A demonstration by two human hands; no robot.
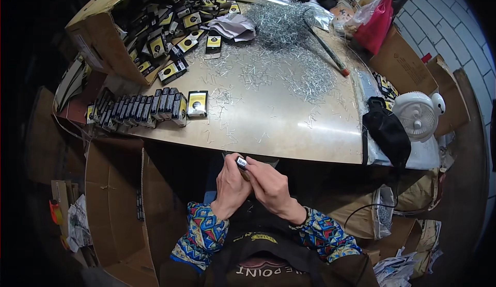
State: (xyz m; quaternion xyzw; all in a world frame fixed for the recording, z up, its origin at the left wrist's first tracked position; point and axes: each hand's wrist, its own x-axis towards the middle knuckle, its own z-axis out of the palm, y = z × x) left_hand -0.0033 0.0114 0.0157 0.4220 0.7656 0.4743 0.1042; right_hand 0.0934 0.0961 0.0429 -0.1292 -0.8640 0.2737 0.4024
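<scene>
Just off the table's front edge, my left hand and my right hand meet around a small box with a white end bearing dark print. Fingers of both hands are closed on it, and they hide most of its sides. Beyond my hands, small bent metal wire pieces lie heaped and scattered over the metal-topped table. A single black, white and yellow box stands on the table to the left, beside a row of similar boxes.
A tipped carton spills many small boxes at the far left. A rod with a red tip leans out of the wire heap. On the right are a white fan and a black bag-like object. An open carton stands below left.
</scene>
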